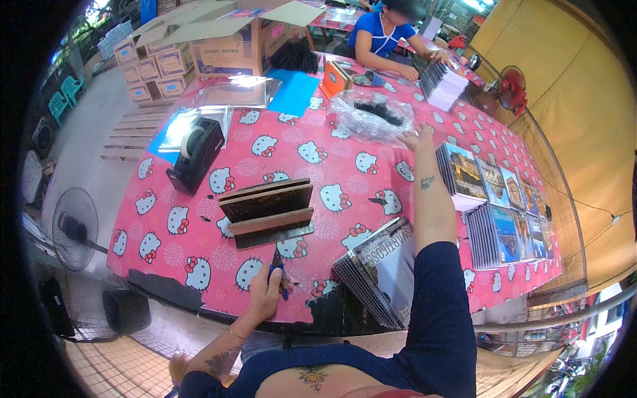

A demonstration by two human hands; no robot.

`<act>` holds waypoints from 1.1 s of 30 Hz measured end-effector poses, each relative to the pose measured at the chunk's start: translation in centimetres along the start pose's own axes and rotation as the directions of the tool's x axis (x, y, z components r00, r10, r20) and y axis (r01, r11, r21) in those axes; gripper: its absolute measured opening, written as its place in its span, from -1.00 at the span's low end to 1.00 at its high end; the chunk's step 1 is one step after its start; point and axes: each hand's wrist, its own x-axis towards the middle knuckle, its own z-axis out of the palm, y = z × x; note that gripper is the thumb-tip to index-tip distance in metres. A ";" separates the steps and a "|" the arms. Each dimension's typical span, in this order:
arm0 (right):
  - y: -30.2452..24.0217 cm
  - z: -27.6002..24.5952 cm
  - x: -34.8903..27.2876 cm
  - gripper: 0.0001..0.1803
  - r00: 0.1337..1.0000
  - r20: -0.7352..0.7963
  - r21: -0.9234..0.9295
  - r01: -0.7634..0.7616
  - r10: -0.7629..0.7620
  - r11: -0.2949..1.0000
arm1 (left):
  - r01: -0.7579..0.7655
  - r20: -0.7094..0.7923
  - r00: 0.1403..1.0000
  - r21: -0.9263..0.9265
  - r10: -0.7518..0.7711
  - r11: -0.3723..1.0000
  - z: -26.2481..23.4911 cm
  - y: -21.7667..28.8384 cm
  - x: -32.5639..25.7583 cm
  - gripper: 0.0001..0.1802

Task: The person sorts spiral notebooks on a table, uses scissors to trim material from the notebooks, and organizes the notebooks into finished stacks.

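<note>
My left hand (264, 295) is closed around blue-handled pliers (283, 284) near the table's front edge. Their dark jaws point away from me, at the foot of a slotted wooden stand (271, 217). My right arm stretches far across the table. At its end my right hand (418, 138) has its fingers apart at the edge of a clear plastic bag (355, 126) holding a heap of black spiral coils (379, 111). Under my right forearm, a pile of spiral-bound notebooks (381, 268) lies at the near edge, partly covered by my sleeve.
Stacked spiral notebooks (507, 229) lie at the right. A black tape dispenser (197, 154) and a blue sheet (293, 93) are left and back. Beyond stand an open carton (232, 50) and a person in blue (381, 38) handling a notebook stack (442, 85).
</note>
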 end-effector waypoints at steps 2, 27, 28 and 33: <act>-0.6 -0.9 -0.9 -0.38 0.998 -0.039 -0.023 0.043 -0.044 0.999 | -0.013 -0.009 1.000 -0.035 0.013 0.999 -0.2 -0.3 -0.1 -0.75; 7.4 -4.1 -37.6 -0.42 0.468 0.778 -0.323 0.870 0.420 -0.373 | 0.231 0.415 0.901 -0.207 -0.128 0.951 4.2 4.1 0.3 -0.63; 7.6 -4.2 -37.5 -0.44 0.462 0.789 -0.319 0.872 0.406 -0.371 | 0.263 0.424 0.893 -0.210 -0.154 0.942 4.3 4.1 0.5 -0.64; 7.7 -3.9 -37.7 -0.50 0.446 0.807 -0.304 0.876 0.387 -0.375 | 0.354 0.432 0.872 -0.235 -0.229 0.905 4.7 4.0 1.1 -0.66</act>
